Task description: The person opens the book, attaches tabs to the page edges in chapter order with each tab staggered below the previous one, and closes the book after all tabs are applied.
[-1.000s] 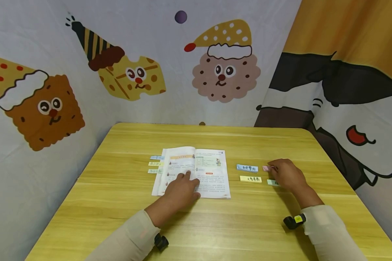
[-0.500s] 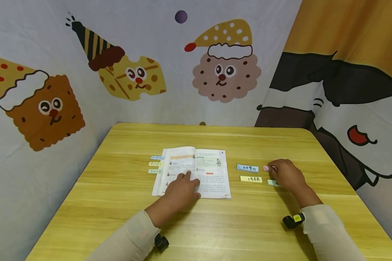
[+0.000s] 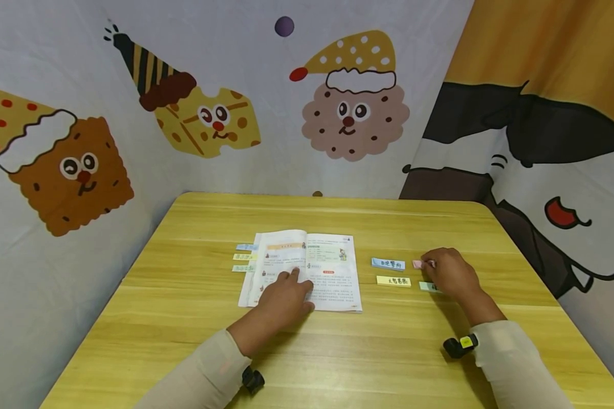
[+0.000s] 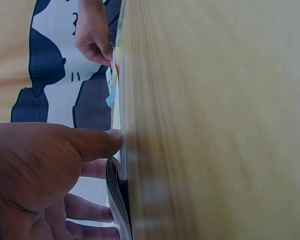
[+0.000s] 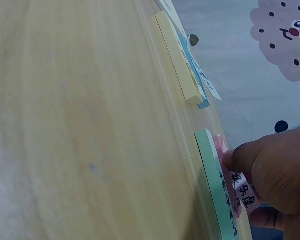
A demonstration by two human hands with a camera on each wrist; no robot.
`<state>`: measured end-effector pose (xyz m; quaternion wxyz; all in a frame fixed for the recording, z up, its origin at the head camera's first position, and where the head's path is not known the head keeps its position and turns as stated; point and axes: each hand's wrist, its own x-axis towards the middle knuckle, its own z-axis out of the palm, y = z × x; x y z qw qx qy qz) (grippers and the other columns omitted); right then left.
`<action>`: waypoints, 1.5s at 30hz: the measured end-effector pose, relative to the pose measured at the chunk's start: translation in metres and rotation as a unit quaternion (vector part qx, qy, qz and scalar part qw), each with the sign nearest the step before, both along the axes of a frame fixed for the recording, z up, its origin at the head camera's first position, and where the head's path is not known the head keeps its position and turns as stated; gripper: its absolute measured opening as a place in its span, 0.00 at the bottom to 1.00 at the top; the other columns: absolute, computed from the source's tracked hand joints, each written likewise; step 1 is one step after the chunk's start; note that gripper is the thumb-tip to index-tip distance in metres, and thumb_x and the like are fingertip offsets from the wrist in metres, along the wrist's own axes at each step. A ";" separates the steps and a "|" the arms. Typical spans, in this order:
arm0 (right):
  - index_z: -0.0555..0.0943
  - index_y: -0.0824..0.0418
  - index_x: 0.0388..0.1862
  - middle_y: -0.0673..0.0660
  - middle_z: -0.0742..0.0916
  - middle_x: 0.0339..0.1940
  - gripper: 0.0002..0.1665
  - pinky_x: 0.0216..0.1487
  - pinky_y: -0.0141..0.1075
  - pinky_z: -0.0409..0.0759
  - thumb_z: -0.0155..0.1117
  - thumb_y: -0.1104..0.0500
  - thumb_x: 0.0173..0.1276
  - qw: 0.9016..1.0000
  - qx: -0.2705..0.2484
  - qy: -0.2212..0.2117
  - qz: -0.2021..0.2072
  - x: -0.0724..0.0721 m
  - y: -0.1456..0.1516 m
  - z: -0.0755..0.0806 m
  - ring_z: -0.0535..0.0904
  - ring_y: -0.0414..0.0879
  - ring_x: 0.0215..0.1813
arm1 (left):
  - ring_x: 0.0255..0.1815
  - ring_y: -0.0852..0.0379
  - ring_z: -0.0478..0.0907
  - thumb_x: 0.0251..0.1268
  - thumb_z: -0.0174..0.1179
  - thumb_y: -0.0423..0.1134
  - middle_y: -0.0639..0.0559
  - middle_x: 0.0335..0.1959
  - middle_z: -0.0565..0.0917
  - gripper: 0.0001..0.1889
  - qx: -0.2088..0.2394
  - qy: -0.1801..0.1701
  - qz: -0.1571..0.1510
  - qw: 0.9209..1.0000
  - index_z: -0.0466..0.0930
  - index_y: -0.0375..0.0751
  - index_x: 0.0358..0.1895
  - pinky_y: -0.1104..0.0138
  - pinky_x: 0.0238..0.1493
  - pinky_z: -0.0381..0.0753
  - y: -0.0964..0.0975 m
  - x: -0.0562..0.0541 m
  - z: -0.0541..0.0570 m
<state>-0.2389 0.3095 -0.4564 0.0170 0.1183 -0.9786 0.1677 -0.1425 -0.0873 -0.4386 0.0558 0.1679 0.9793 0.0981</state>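
Observation:
An open book (image 3: 332, 292) lies on the table, and my left hand (image 3: 285, 298) rests on it with fingers spread across the pages near the fold. Seen from the left wrist, the thumb (image 4: 97, 143) presses at the book's lower edge. Right of the book, my right hand (image 3: 450, 274) pinches the top sheet of a pink sticky note pad (image 3: 417, 263) between thumb and finger. The right wrist view shows this handwritten pink sheet (image 5: 248, 198) tilted up from its pad. A green sticky note pad (image 5: 214, 175) lies just in front of it, partly hidden by the hand in the head view.
A blue sticky note pad (image 3: 388, 263) and a yellow one (image 3: 393, 281) lie between the book and my right hand. Blue, yellow and green tabs (image 3: 243, 257) stick out from the book's left edge. A cartoon-printed cloth wall (image 3: 276, 170) stands behind the wooden table (image 3: 307, 363).
My right hand shifts very slightly at the pink pad, and the pinched pink sheet shows a little more at the fingertips. The left hand stays still on the book.

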 end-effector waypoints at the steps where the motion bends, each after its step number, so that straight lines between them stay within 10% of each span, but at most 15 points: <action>1: 0.87 0.65 0.53 0.68 0.85 0.56 0.15 0.46 0.58 0.79 0.67 0.57 0.74 1.000 0.000 0.001 -0.003 0.000 0.000 0.000 0.78 0.67 0.58 | 0.66 0.35 0.72 0.67 0.68 0.53 0.32 0.70 0.73 0.21 -0.001 0.000 0.000 1.000 0.84 0.48 0.59 0.44 0.46 0.82 0.000 0.000 0.000; 35: 0.80 0.62 0.48 0.58 0.84 0.37 0.18 0.30 0.45 0.73 0.60 0.47 0.78 0.998 0.010 -0.045 -0.035 0.004 -0.005 0.015 0.77 0.50 0.33 | 0.65 0.35 0.73 0.67 0.68 0.54 0.32 0.69 0.73 0.22 -0.009 0.003 0.002 1.000 0.83 0.48 0.59 0.44 0.46 0.82 0.000 0.000 0.001; 45: 0.80 0.62 0.57 0.65 0.85 0.47 0.19 0.38 0.53 0.78 0.60 0.50 0.78 0.999 -0.007 -0.002 -0.038 0.008 -0.011 0.015 0.81 0.58 0.46 | 0.65 0.35 0.73 0.67 0.67 0.53 0.32 0.69 0.73 0.22 -0.007 0.008 -0.001 1.000 0.83 0.49 0.60 0.44 0.46 0.82 -0.001 -0.002 -0.003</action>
